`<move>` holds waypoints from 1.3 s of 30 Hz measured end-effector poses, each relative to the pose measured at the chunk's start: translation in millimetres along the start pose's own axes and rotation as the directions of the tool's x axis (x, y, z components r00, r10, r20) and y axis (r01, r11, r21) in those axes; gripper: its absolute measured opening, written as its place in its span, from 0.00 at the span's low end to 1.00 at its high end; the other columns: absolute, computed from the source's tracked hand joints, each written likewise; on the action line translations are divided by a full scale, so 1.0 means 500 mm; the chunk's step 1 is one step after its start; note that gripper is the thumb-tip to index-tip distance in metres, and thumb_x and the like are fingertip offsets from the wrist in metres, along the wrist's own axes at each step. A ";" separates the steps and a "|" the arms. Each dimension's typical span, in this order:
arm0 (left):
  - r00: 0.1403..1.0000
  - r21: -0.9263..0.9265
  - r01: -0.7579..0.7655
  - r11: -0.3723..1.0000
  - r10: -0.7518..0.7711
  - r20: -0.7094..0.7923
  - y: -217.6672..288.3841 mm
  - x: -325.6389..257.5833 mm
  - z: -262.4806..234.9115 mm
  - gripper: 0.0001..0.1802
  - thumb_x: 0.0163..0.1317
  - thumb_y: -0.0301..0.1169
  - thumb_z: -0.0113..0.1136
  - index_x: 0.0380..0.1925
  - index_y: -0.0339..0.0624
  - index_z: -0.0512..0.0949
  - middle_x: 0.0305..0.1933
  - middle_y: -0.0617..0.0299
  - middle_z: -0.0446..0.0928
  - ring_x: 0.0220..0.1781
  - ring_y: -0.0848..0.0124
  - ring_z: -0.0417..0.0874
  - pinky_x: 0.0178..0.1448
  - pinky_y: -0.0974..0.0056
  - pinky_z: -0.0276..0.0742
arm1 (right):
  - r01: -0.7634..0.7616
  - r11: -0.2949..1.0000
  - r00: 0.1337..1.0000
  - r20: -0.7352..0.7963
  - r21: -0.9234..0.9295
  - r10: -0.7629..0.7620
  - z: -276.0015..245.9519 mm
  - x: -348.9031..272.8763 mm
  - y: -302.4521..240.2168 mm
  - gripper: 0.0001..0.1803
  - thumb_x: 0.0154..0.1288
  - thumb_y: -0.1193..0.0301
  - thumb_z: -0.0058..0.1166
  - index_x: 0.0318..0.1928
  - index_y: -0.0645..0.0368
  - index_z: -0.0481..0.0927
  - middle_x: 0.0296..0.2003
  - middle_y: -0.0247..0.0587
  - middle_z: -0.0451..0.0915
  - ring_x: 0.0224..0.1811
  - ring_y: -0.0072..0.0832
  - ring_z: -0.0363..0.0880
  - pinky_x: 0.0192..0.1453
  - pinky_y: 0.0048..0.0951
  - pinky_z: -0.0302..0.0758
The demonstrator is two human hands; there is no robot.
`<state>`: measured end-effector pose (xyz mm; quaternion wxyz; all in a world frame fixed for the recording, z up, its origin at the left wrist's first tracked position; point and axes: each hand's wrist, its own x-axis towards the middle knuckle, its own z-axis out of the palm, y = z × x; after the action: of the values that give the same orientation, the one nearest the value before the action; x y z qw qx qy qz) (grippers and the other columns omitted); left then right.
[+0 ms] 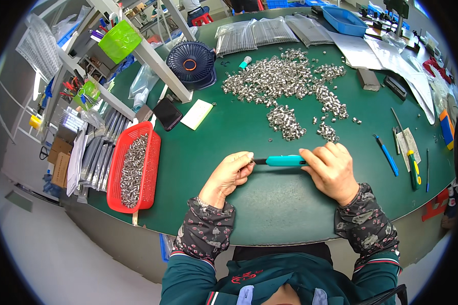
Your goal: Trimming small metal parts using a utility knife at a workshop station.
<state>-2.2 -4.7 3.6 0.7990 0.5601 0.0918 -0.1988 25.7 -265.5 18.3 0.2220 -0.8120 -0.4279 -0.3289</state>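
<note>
My right hand (332, 171) is closed round the rear end of a teal-handled hand tool (285, 161), held level above the green table. The tool's dark tip points left, to the fingers of my left hand (229, 173). Those fingers pinch a small metal ring at the tip; most of it is hidden by the fingertips. Beyond my hands lies a wide heap of small silvery metal rings (275, 76), with smaller clusters (286, 123) nearer to me. At my left stands a red plastic basket (153, 173) with many more such metal pieces (133, 173) in it.
Left of the heap are a dark fan (190, 63), a phone (167, 114) and a notepad (197, 114). On the right lie a blue pen-like tool (387, 155) and a green-and-yellow screwdriver (413, 170). Bagged parts (272, 31) and a blue tray (344, 21) line the far edge.
</note>
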 end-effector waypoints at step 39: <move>0.965 -0.216 -0.261 0.941 0.245 -0.095 0.009 0.012 0.033 0.05 0.66 0.28 0.48 0.39 0.41 0.71 0.30 0.63 0.71 0.17 0.85 0.59 0.15 0.81 0.52 | -0.350 0.907 0.936 0.040 0.232 0.351 0.007 -0.017 0.006 0.16 0.48 0.71 0.60 0.41 0.57 0.76 0.24 0.39 0.70 0.28 0.36 0.72 0.31 0.34 0.70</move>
<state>4.1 -20.2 11.1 0.8729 0.4788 0.0677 -0.0640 26.2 -269.4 9.5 0.3729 -0.8429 -0.3110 -0.2318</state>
